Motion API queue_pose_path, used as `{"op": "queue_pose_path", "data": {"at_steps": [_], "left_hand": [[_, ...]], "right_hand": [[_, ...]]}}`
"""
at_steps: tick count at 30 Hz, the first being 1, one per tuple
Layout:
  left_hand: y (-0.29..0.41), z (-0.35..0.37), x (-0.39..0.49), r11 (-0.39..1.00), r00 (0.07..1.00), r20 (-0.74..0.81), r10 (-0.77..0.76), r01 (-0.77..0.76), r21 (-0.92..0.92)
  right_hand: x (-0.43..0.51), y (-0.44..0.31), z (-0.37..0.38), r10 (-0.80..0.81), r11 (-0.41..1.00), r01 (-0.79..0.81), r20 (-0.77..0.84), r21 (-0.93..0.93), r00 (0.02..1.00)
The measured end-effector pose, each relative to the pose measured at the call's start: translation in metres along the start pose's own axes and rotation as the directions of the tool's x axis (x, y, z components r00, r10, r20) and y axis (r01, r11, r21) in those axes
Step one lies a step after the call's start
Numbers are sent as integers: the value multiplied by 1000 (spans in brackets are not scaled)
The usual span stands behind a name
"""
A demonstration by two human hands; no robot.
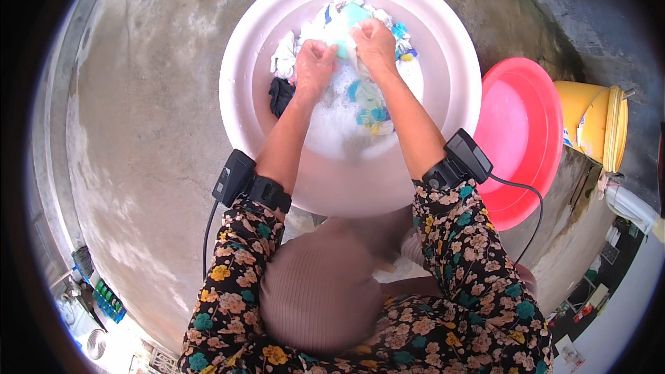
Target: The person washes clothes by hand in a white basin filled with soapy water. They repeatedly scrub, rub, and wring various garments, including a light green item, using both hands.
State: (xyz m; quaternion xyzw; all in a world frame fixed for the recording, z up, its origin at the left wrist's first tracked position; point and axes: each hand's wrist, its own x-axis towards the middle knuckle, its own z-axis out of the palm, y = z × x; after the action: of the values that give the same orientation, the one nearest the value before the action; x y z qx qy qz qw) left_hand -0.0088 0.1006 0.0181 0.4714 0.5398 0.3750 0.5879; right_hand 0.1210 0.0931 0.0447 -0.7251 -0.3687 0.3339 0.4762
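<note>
Before me a large pale pink plastic basin (pixel 241 26) holds sudsy water and wet laundry. Over its far half, my right hand (pixel 375 47) pinches a thin whitish cloth (pixel 362 65) that hangs down toward the foam. My left hand (pixel 315 70) has thumb and fingertips together at the edge of a mint-green cloth (pixel 356 12); the fingers hide the exact grip. White clothes (pixel 284 57) with coloured patches are heaped around both hands. A dark cloth (pixel 281 95) lies at the basin's left inner side. A patterned cloth with blue and yellow patches (pixel 375 114) sits in the foam (pixel 332 132).
Against the basin's right side leans or stands a bright pink basin (pixel 543 130). Beyond it, a yellow bucket (pixel 587 119) lies on its side or looks tilted. Wet concrete floor (pixel 156 93) surrounds everything. Black wrist devices (pixel 235 179) with cables are strapped to both forearms.
</note>
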Motion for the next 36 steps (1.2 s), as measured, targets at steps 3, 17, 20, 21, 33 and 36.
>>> {"op": "queue_pose_path", "data": {"at_steps": [3, 17, 20, 21, 33, 36], "left_hand": [[-6, 0, 7, 980, 996, 8, -86, 86, -180], [1, 3, 4, 994, 994, 21, -103, 102, 28], [-1, 2, 1, 990, 996, 54, -70, 76, -121], [-1, 1, 0, 988, 996, 46, -76, 82, -132], [1, -3, -3, 973, 986, -1, -166, 163, -161], [10, -6, -14, 990, 979, -171, -112, 125, 70]], "right_hand": [[6, 0, 8, 9, 998, -5, 68, -58, 998], [16, -6, 8, -380, 885, 395, 108, -247, 919], [10, -1, 17, -408, 863, 430, 137, -265, 903], [7, 2, 19, -393, 877, 410, 117, -252, 912], [-31, 23, 8, -190, 955, 224, 184, -192, 965], [-39, 13, -20, 294, 852, -347, 190, 392, 937]]}}
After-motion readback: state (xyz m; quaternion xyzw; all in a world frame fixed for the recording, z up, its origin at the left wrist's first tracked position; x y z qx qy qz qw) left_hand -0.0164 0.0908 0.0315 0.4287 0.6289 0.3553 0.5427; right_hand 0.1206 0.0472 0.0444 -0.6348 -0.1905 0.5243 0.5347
